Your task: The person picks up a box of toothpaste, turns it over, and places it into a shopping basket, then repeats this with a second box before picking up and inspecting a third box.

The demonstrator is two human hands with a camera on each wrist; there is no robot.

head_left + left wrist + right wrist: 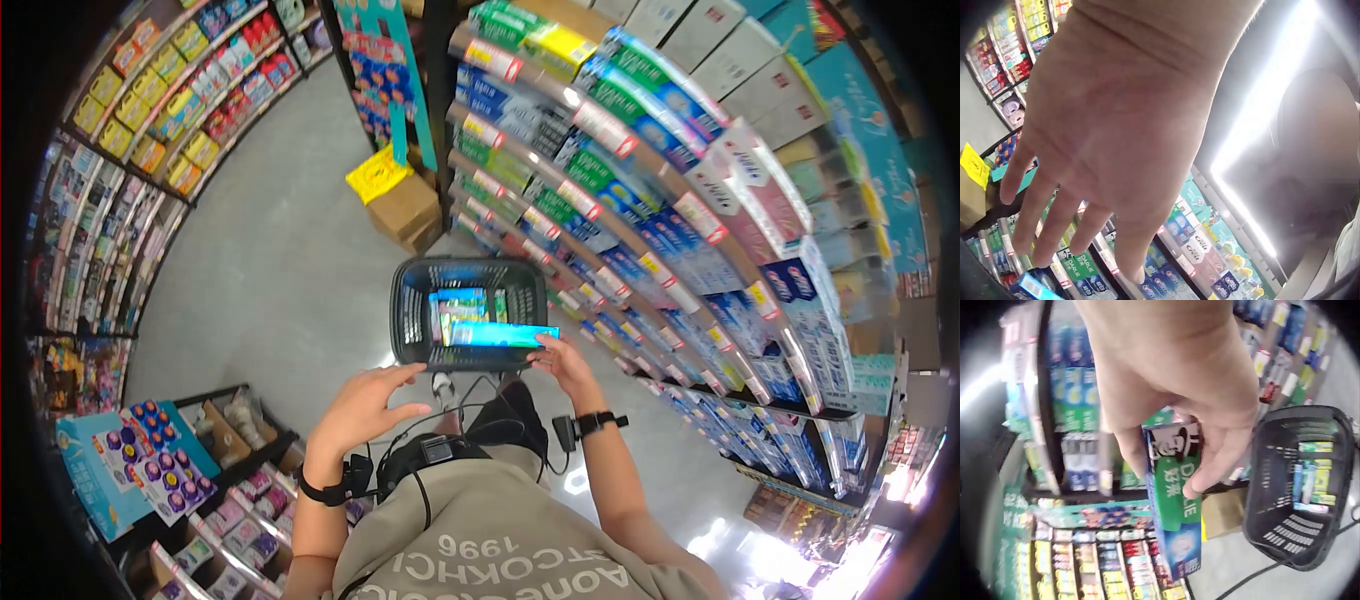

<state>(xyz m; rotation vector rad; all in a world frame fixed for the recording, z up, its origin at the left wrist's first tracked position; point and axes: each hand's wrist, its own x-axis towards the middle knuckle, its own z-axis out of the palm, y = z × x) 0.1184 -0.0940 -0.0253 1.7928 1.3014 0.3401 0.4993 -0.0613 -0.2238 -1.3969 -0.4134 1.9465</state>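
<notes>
My right hand [566,366] pinches one end of a boxed Darlie toothpaste [1175,497], with the thumb on one side and fingers on the other. The green and blue carton lies across the view of a black shopping basket [407,310] in the head view. Several toothpaste cartons [1316,481] are inside the basket, towards its far end in the right wrist view. My left hand [370,404] holds nothing; its fingers are spread and relaxed, palm showing in the left wrist view [1110,125]. Its fingertips come close to the basket's near left rim in the head view.
Tall shelves [640,190] of toothpaste boxes stand along the right. A brown carton [405,212] with a yellow sheet sits on the floor ahead. Curved shelves [160,110] line the left, and a display bin [250,525] stands low at left. A black cable [1254,578] crosses below the basket.
</notes>
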